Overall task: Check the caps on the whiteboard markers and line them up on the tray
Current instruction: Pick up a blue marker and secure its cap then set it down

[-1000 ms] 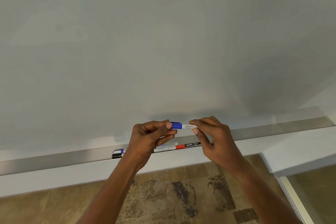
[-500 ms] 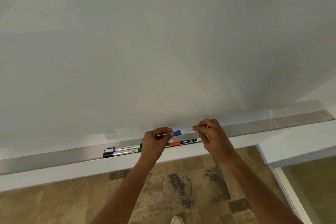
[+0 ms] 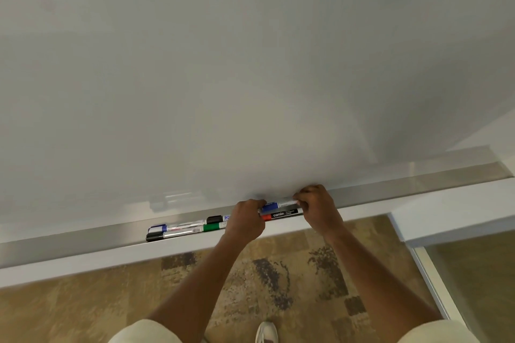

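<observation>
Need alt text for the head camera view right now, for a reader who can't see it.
Both hands, left hand and right hand, hold a blue-capped marker level at the whiteboard's metal tray. Several other markers lie along the tray, with a red-and-black marker just below the held one.

Mottled brown carpet [image 3: 83, 312] below; white shoe [image 3: 266, 332] at bottom edge; glass panel [image 3: 479, 281] right.

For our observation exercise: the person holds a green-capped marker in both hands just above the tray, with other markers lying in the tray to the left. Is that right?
Not quite. The head view shows the marker held between the left hand and right hand has a blue cap, not green. The rest stands: it is just above the tray, and other markers lie to the left.
</observation>
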